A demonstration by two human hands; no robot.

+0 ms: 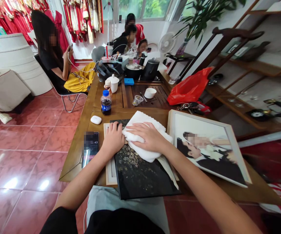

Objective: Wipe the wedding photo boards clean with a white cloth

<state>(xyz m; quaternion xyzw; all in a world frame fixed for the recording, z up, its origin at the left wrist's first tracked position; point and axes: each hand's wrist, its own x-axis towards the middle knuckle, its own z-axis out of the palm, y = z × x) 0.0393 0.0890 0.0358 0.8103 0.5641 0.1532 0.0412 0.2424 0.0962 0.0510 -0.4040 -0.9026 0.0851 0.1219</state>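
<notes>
A black album-like panel (145,180), with a patch of pale speckles, lies across a light wooden frame (110,174) at the table's near edge. My right hand (146,135) presses on a bunched white cloth (144,152) over the panel's upper part, its fingers gripping a fold. My left hand (113,138) rests on the panel's upper left, fingers laid forward and the thumb side against the cloth. To the right, a framed photo (208,149) of a couple lies face up. A pale strip (168,170) sticks out from beneath the cloth.
Left of the frame are a phone (90,149), a white earbud case (96,120) and a blue-capped bottle (105,103). Farther back stand a small white bowl (150,93), a lidded cup (113,83) and a red plastic bag (190,87). A seated person (55,61) holds a phone.
</notes>
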